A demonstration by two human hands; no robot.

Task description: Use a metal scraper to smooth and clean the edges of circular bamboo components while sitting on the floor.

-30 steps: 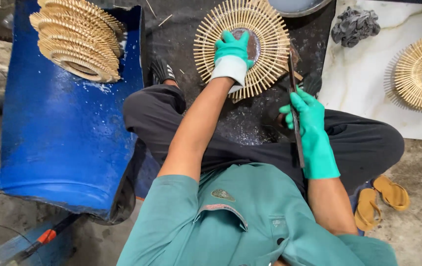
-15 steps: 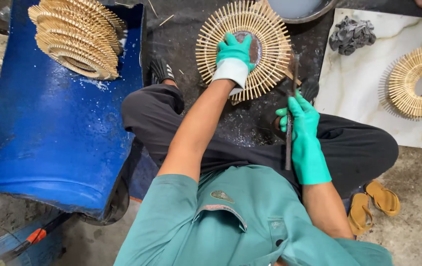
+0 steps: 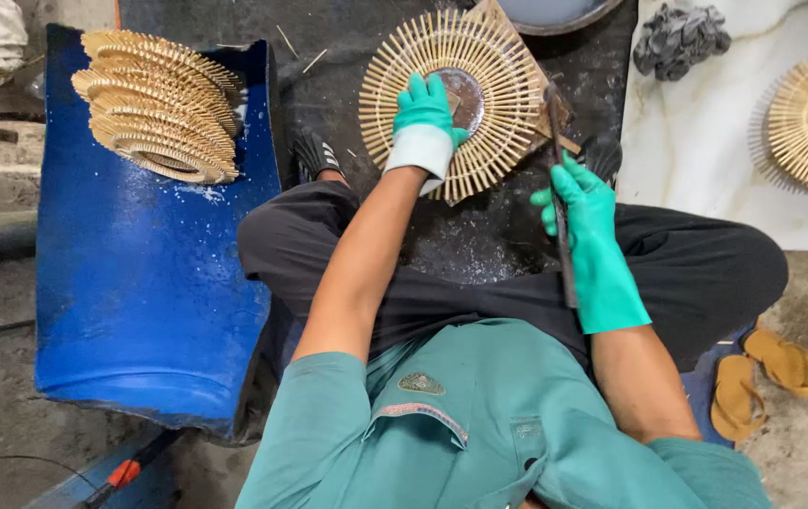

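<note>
Left hand on bamboo ring, right hand gripping dark blade.

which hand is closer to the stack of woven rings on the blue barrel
Left. The left hand presses the radial stick ring, nearer the stack of woven rings; the right hand, holding a dark tool, is farther off.

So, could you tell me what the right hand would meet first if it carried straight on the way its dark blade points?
Probably the sunburst ring of bamboo sticks: the right hand aims its dark blade at that ring's right edge, over the wooden block. Depth is unclear.
</note>
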